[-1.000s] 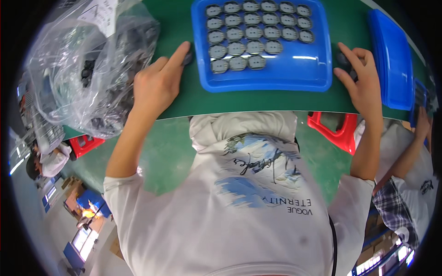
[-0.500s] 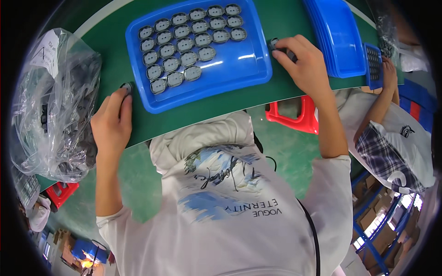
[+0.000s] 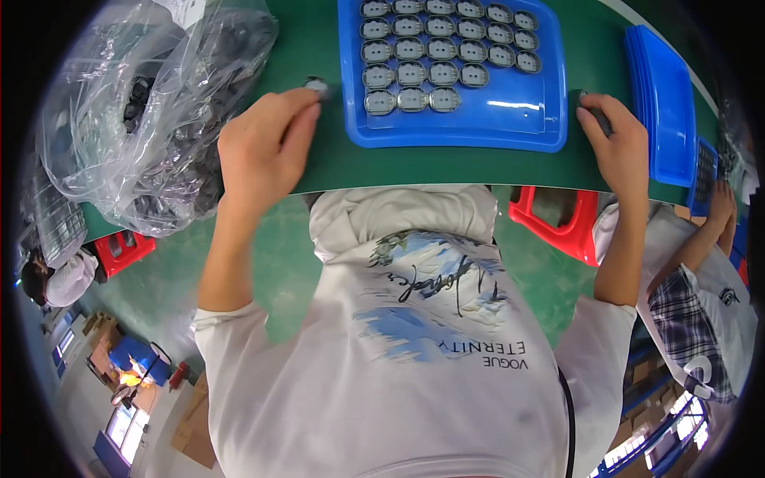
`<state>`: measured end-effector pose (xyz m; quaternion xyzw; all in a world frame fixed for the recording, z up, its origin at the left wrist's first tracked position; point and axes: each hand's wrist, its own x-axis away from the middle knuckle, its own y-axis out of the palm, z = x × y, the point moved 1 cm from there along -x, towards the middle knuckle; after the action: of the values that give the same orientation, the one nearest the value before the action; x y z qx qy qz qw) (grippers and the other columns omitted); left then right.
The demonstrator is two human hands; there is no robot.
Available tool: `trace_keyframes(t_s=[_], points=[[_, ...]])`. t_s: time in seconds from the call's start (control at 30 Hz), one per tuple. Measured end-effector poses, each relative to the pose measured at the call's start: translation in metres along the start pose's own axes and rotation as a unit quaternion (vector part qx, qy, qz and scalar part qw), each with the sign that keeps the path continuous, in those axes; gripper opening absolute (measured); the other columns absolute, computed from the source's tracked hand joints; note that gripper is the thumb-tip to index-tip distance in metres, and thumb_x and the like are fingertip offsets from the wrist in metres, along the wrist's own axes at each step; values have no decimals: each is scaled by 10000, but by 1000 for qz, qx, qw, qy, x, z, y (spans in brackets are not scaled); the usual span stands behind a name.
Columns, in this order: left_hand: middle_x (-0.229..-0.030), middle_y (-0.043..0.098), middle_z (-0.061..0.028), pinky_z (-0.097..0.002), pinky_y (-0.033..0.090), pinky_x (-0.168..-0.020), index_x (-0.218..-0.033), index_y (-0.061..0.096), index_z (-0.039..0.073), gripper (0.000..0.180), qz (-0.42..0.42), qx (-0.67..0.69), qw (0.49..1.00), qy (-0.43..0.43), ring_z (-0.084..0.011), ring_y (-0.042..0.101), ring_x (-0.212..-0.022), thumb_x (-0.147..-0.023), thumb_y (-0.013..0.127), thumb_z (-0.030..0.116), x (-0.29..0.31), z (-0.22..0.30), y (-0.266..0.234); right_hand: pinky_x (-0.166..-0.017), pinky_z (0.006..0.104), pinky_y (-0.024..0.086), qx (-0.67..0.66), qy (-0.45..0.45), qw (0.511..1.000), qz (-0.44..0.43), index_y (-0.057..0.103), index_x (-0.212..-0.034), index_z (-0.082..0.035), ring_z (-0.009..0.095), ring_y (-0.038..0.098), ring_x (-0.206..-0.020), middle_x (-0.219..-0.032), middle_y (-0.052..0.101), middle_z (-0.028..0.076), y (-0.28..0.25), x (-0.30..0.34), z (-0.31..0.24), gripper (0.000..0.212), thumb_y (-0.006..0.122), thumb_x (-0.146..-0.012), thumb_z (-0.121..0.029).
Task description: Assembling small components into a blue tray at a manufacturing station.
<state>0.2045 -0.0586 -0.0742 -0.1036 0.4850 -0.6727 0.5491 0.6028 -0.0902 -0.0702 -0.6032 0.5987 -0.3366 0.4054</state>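
Observation:
My left hand [image 3: 267,151] is closed, pinching a small grey oval part [image 3: 317,84] just outside the left rim of a blue plastic tray [image 3: 454,142]. Beyond the tray's right rim, my right hand [image 3: 620,139] is closed too. A small dark grey part [image 3: 582,96] shows at its fingertips, and another dark piece [image 3: 602,122] sits under its curled fingers. In the tray lie rows of grey oval parts [image 3: 411,74] with small holes, packed from the left side; the nearest rows are shorter.
A clear plastic bag [image 3: 151,127] of dark parts stands at the left on the green table [image 3: 446,169]. Stacked blue trays [image 3: 661,111] are at the right, beside a co-worker's hands [image 3: 723,211] and another filled tray [image 3: 703,179]. Red stools [image 3: 558,227] stand below the table edge.
The whole view has swung, so the tray, bag and both hands appear farther right. Both hands still grip parts beside the tray, and the rows look the same.

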Motion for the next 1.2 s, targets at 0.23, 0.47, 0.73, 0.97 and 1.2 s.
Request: trace_keyframes(t_s=[0.23, 0.47, 0.73, 0.97, 1.2], points=[[-599, 446, -40, -354, 374, -447, -742, 617, 97, 101, 15, 87, 974, 208, -207, 488, -501, -687, 690, 56, -35, 66, 66, -717, 316, 480, 4, -14, 1000, -17, 654, -983, -10, 265, 617, -778, -860, 606, 120, -4, 5, -1, 123, 676, -874, -63], [-630, 517, -54, -376, 456, -485, -681, 573, 92, 110, -54, 48, 977, 199, -249, 572, -554, -713, 677, 107, -52, 79, 97, -706, 307, 475, -17, -25, 1000, 5, 640, -964, -5, 250, 603, -766, -850, 593, 106, -3, 16, 12, 123, 688, -864, -57], [-710, 627, -59, -406, 503, -548, -783, 653, 81, 97, -156, 47, 976, 141, -279, 645, -658, -803, 701, 162, -60, 70, 89, -691, 297, 478, -36, -58, 997, 30, 644, -940, -3, 231, 604, -760, -850, 596, 89, 1, 14, 17, 116, 700, -849, -49], [-713, 624, -57, -402, 501, -528, -797, 654, 77, 101, -154, 36, 972, 172, -277, 637, -626, -801, 707, 163, -58, 77, 92, -637, 299, 463, -62, -131, 989, 11, 675, -930, -17, 214, 588, -728, -833, 557, 79, -3, -4, -26, 125, 725, -819, -44], [-717, 625, -59, -401, 512, -533, -772, 641, 83, 116, -193, 17, 961, 196, -263, 652, -648, -791, 698, 183, -74, 68, 92, -602, 381, 452, 17, -293, 955, -55, 623, -835, -43, 267, 566, -717, -832, 498, 82, 16, -38, -52, 108, 714, -786, -74]])
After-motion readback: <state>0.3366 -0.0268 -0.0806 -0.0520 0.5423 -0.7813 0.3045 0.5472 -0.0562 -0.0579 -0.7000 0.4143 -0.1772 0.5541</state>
